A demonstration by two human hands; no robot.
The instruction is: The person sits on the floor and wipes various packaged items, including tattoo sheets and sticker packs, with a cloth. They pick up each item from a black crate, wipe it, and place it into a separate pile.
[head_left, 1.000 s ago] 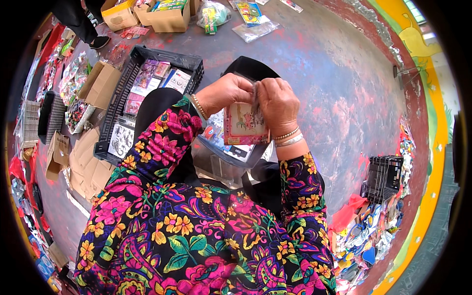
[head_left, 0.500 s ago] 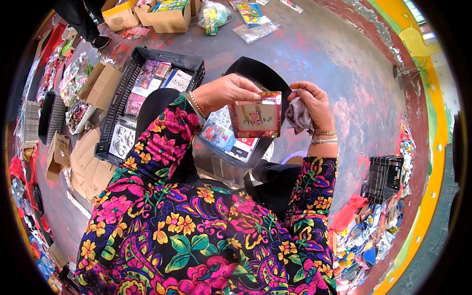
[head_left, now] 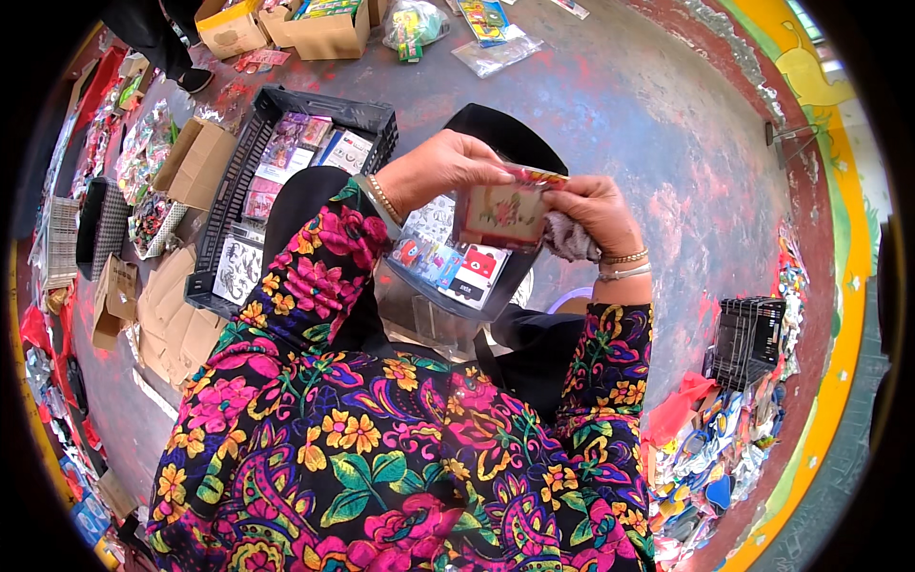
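A thin, clear-wrapped picture packet (head_left: 501,217) with a reddish border is raised in front of me. My left hand (head_left: 446,173) pinches its upper left edge between thumb and fingers. At the packet's right edge, my right hand (head_left: 602,215) is closed, with its thumb and fingertips on the corner. A crumpled greyish cloth (head_left: 570,238) hangs from under that same hand. Below the packet stands a dark tub (head_left: 448,311) holding several flat packets, one with a red bear-like picture (head_left: 479,262). The packet covers part of the tub's contents.
To the left, a black slatted crate (head_left: 379,124) holds more picture packets. Flattened cardboard (head_left: 172,319) and open boxes (head_left: 198,164) lie beyond it. Full cartons (head_left: 329,36) and a person's shoe (head_left: 195,79) are at the far side. On the right stands another black crate (head_left: 748,343) near heaped wrappers (head_left: 710,467).
My right hand has moved left and down onto the packet's right edge, the cloth still in it. The packet has risen slightly and tilted, uncovering more of the tub's contents.
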